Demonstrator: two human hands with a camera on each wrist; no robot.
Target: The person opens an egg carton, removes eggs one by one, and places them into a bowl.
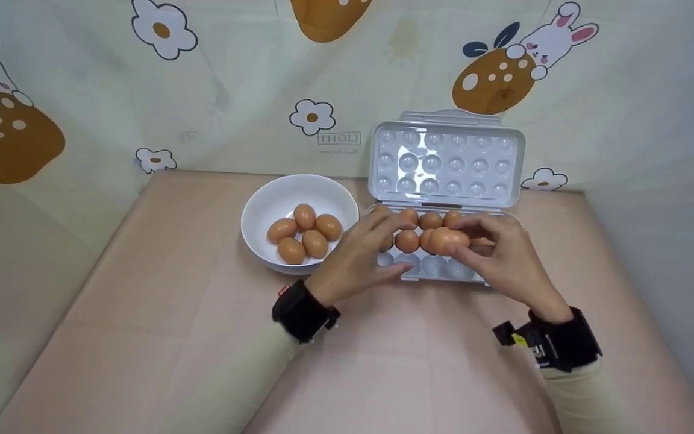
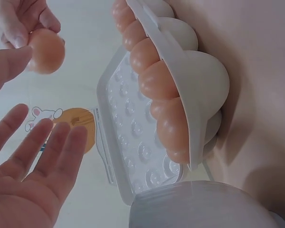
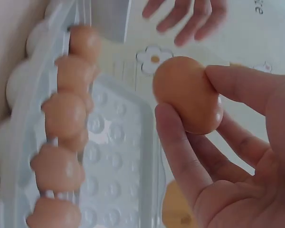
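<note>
My right hand [image 1: 506, 256] pinches a brown egg [image 1: 449, 242] between thumb and fingers, above the egg box. In the right wrist view the held egg [image 3: 187, 95] sits at the fingertips. My left hand [image 1: 362, 256] is over the box's left side, fingers spread and apart, holding nothing. In the left wrist view its thumb overlaps the egg's edge, while the right wrist view shows its fingers [image 3: 187, 19] apart from the egg. The white egg box [image 1: 407, 265] stands with its lid raised; eggs [image 1: 407, 241] fill cups in its back rows, partly hidden by my hands. Bare cups show along the front.
A white bowl [image 1: 256, 214] with several brown eggs [image 1: 305, 216] stands left of the box. The open lid [image 1: 446, 163] leans up behind the box, near the patterned cloth wall [image 1: 232, 90]. Both stand on a pinkish tabletop [image 1: 160, 271].
</note>
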